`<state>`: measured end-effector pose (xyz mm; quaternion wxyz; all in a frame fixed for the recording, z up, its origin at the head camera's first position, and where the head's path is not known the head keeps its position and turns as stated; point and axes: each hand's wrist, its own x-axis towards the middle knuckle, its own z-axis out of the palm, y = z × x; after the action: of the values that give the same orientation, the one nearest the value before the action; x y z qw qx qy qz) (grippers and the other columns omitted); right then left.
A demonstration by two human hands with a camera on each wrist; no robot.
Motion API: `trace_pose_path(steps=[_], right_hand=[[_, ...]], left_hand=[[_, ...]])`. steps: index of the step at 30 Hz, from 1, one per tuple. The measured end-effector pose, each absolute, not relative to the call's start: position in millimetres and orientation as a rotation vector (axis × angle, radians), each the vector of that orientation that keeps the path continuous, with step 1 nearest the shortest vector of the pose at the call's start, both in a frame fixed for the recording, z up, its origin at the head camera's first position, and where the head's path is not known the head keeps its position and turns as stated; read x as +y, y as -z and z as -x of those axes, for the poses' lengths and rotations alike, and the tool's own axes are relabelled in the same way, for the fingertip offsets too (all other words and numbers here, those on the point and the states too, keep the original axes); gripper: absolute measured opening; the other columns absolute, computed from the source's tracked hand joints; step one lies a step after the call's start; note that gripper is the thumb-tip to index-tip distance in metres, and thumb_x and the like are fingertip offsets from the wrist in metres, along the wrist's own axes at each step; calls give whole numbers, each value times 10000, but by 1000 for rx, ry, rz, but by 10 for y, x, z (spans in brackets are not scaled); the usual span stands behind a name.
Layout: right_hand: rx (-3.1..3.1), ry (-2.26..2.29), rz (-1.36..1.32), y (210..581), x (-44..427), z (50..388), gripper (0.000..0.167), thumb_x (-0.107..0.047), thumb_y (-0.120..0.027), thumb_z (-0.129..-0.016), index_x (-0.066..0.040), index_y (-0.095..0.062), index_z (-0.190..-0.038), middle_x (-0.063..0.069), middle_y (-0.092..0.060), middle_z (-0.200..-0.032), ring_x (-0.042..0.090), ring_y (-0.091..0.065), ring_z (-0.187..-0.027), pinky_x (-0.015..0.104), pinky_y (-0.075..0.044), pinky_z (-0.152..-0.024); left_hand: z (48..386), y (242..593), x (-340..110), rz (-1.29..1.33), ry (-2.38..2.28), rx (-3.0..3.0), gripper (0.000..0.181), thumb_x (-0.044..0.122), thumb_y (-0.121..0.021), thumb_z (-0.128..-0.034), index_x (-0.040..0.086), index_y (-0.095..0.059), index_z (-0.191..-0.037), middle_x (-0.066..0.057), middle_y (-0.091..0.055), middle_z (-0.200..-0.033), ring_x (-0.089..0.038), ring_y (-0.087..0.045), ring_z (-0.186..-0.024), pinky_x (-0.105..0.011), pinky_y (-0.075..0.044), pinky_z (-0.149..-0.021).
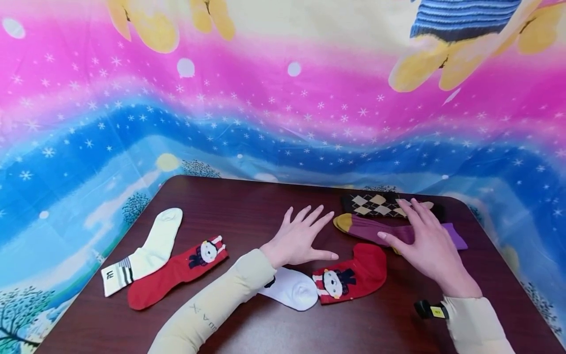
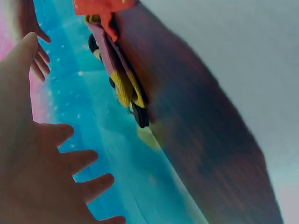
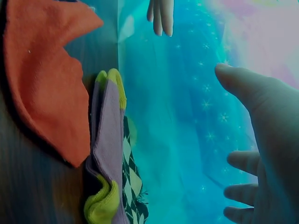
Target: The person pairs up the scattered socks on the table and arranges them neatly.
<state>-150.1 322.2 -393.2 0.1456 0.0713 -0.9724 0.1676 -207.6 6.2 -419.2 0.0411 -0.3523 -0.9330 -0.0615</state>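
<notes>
My left hand (image 1: pixel 300 241) hovers over the middle of the table with its fingers spread, holding nothing. Below its wrist lies a white sock (image 1: pixel 296 290), partly covered by the sleeve. A red sock with a bear face (image 1: pixel 364 275) lies beside that one. My right hand (image 1: pixel 435 250), fingers also apart, is above the purple socks with mustard toes (image 1: pixel 367 227) and hides part of them. The right wrist view shows these purple socks (image 3: pixel 110 140) as a folded pair. Behind them lies black argyle hosiery (image 1: pixel 376 205), partly behind the right fingertips.
At the left of the dark wooden table (image 1: pixel 247 211) lie a white striped sock (image 1: pixel 159 246) and another red bear sock (image 1: pixel 172 278), touching each other. A patterned cloth (image 1: pixel 265 108) hangs behind the table. A black strap with a yellow label (image 1: pixel 431 310) is at the right cuff.
</notes>
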Motion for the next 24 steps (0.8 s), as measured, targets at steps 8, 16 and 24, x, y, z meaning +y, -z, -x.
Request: trace_pose_path(steps=[8, 16, 24], right_hand=[[-2833, -484, -243, 3947, 3166, 1440, 999, -636, -707, -868, -123, -289, -1616, 268, -275, -1597, 567, -286, -1386, 819, -250, -946], [-2935, -595, -318, 4001, 3137, 1420, 944, -677, -673, -872, -76, -402, -1547, 276, -433, -1479, 510, -402, -1322, 732, -340, -987], [-2976, -623, -320, 4094, 3094, 1439, 748, -599, -731, -876, -89, -573, -1400, 211, -561, -1370, 454, -512, -1237, 687, -398, -970]], left_hand=[[1980, 4229, 105, 1159, 147, -2847, 1000, 874, -451, -833, 298, -269, -1630, -20, -243, -1665, -292, -247, -1496, -612, -148, -1162], [1917, 4287, 122, 1260, 183, -2830, 885, 831, -526, -837, 287, -482, -1534, -21, -440, -1558, -245, -381, -1411, -543, -197, -1163], [1839, 4320, 140, 1353, 164, -2791, 714, 772, -650, -812, 288, -670, -1337, 68, -614, -1278, -164, -501, -1221, -463, -287, -1112]])
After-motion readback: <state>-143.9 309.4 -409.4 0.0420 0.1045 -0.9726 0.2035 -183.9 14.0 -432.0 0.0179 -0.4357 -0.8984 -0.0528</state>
